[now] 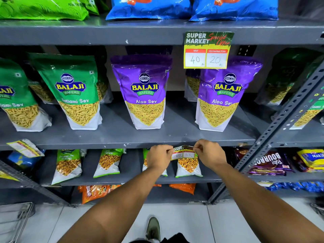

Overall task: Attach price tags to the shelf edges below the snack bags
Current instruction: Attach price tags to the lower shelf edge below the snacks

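A small paper price tag [183,153] with a dark header and two white price boxes hangs at the front edge of the middle grey shelf [112,143], below and between two purple Aloo Sev bags [145,92] [221,95]. My left hand [158,157] pinches the tag's left top corner. My right hand [209,152] pinches its right top corner, which is bent upward. A larger tag [207,50] showing 40 and 20 is fixed to the upper shelf edge [105,35].
Green Ratlami Sev bags [75,92] stand left of the purple ones. Small snack bags [107,163] sit on the lower shelf behind my hands. A loose tag [24,148] hangs at the far left. A perforated upright [273,137] slants on the right. My shoe [153,228] is on the tiled floor.
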Available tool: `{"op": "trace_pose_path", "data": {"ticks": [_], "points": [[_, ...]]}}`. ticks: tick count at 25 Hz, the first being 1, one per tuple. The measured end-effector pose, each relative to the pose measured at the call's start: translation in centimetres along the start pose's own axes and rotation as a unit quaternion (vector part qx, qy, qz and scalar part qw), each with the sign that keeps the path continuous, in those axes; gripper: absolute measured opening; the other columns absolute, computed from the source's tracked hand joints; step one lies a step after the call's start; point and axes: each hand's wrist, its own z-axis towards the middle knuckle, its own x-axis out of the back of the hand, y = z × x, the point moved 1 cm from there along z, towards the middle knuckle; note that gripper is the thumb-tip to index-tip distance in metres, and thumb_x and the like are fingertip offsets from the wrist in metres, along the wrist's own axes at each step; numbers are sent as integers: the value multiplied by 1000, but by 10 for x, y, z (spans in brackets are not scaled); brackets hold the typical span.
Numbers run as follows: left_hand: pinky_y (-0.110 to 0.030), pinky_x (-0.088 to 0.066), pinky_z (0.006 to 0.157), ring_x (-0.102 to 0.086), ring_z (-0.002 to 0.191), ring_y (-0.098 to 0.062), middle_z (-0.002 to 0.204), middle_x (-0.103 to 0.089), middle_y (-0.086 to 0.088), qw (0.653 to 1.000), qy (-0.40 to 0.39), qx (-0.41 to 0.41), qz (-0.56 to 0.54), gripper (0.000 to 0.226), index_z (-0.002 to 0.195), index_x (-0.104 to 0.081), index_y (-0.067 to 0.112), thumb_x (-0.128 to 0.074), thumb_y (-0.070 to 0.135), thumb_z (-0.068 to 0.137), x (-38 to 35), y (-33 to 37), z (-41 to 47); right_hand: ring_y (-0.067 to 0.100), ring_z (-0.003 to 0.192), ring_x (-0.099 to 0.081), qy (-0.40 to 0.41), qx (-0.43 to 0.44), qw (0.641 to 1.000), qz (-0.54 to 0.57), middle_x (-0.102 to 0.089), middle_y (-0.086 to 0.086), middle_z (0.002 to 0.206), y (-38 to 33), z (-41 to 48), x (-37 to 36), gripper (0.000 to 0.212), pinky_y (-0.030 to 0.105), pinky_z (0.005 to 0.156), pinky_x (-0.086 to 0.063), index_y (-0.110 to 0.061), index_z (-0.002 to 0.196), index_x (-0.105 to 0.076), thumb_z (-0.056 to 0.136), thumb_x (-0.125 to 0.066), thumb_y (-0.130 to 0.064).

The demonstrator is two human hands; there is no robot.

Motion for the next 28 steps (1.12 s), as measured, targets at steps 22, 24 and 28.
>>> {"op": "trace_pose_path", "data": {"ticks": [22, 24, 28], "points": [[-36, -44, 64, -57, 82, -27, 84, -64, -1, 979, 36, -57, 193, 18, 79, -61, 22, -77, 27, 70, 13, 22, 33, 30, 79, -61, 49, 15, 993, -109, -62, 2, 88, -6, 33, -5, 15, 34, 66, -45, -23, 80, -58, 78, -71, -31], [-37, -44, 66, -58, 86, -27, 88, -64, -2, 979, 36, -51, 192, 30, 83, -56, 22, -80, 28, 66, 15, 24, 37, 30, 84, -59, 65, 24, 990, -125, -58, 3, 89, -8, 37, -2, 31, 37, 69, -43, -22, 84, -50, 72, -77, -31], [-39, -45, 71, -57, 92, -28, 94, -62, -2, 977, 23, -51, 203, 34, 90, -54, 21, -80, 28, 69, 14, 24, 37, 32, 98, -55, 64, 24, 982, -179, -60, 6, 101, -10, 39, -2, 41, 42, 80, -43, -19, 100, -52, 73, -76, -38]]}}
